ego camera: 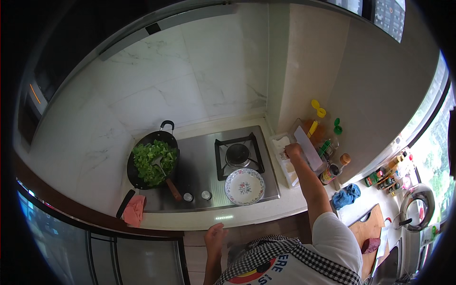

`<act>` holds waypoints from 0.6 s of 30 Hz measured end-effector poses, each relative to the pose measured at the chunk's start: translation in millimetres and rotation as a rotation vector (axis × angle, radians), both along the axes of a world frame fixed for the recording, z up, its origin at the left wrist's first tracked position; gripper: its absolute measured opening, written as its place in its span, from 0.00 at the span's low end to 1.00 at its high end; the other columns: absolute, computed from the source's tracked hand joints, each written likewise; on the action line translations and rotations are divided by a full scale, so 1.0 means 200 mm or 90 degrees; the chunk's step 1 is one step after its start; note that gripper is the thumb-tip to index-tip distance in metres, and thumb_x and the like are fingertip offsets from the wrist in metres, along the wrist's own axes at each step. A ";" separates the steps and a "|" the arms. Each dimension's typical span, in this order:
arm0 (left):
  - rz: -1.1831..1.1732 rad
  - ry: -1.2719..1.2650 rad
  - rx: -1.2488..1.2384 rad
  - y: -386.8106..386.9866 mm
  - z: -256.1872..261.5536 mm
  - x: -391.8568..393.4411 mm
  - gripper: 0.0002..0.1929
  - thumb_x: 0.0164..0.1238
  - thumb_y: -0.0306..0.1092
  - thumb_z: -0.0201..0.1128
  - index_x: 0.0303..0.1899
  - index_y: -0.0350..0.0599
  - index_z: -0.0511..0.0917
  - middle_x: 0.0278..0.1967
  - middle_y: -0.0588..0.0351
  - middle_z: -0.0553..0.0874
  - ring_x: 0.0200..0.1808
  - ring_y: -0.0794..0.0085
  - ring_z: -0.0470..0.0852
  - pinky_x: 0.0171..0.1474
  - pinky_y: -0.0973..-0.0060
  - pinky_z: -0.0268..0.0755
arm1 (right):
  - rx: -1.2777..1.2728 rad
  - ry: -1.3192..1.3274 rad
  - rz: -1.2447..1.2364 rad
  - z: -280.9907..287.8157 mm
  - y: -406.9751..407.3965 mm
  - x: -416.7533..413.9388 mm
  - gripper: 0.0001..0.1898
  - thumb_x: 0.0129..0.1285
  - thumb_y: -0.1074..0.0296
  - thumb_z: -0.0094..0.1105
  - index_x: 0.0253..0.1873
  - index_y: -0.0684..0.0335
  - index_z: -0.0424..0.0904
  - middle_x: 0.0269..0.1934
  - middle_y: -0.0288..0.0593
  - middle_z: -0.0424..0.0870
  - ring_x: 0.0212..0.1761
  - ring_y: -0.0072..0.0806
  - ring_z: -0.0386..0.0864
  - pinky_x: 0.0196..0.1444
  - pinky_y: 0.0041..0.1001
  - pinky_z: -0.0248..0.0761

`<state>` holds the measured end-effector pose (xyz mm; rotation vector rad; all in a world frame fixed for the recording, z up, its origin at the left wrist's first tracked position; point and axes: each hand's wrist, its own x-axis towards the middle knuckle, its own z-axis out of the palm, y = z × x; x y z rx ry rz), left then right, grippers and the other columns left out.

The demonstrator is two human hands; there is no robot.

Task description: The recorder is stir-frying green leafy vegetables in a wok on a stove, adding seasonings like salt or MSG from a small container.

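Note:
My right hand (294, 150) reaches into a white seasoning box (293, 181) whose lid (307, 148) is raised. White contents show in its compartments; my fingers point down there, and whether they hold anything is hidden. My left hand (215, 236) hangs in front of the counter edge, fingers loosely bent, with nothing seen in it. On the left of the steel gas hob (197, 160) sits a black wok (132, 174) of chopped leafy greens (151, 156). A wooden-handled spatula (173, 189) rests in the greens. A floral plate (244, 187) lies by the bare right burner (238, 155).
Behind the box stand a yellow-capped bottle (315, 123), a green-capped bottle (335, 139) and a sauce bottle (331, 172). A pink cloth (134, 211) lies near the wok handle (125, 203). At right are a blue cloth (345, 196), a cutting board (365, 228), meat (371, 245) and a knife (382, 244).

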<state>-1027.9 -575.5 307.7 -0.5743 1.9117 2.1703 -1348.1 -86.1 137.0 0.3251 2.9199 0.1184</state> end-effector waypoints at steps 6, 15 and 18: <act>-0.030 0.009 0.025 0.00 -0.05 -0.07 0.13 0.70 0.26 0.53 0.53 0.34 0.76 0.48 0.48 0.82 0.41 0.67 0.86 0.46 0.75 0.78 | -0.424 0.079 -0.255 -0.02 0.05 0.01 0.13 0.62 0.65 0.55 0.24 0.60 0.82 0.21 0.44 0.83 0.20 0.32 0.81 0.19 0.31 0.69; -0.034 0.017 0.019 -0.53 0.06 -0.06 0.12 0.71 0.27 0.54 0.53 0.35 0.77 0.48 0.49 0.83 0.42 0.68 0.85 0.46 0.76 0.78 | -0.859 0.518 -0.499 0.67 -0.40 0.38 0.09 0.60 0.71 0.53 0.27 0.66 0.77 0.19 0.42 0.75 0.13 0.27 0.69 0.12 0.27 0.59; 0.013 0.031 0.040 -0.74 0.11 -0.01 0.12 0.70 0.25 0.55 0.52 0.34 0.77 0.48 0.50 0.83 0.42 0.68 0.85 0.46 0.76 0.78 | -0.882 0.515 -0.401 0.91 -0.69 0.47 0.08 0.61 0.71 0.54 0.30 0.67 0.78 0.18 0.39 0.75 0.12 0.23 0.67 0.12 0.25 0.59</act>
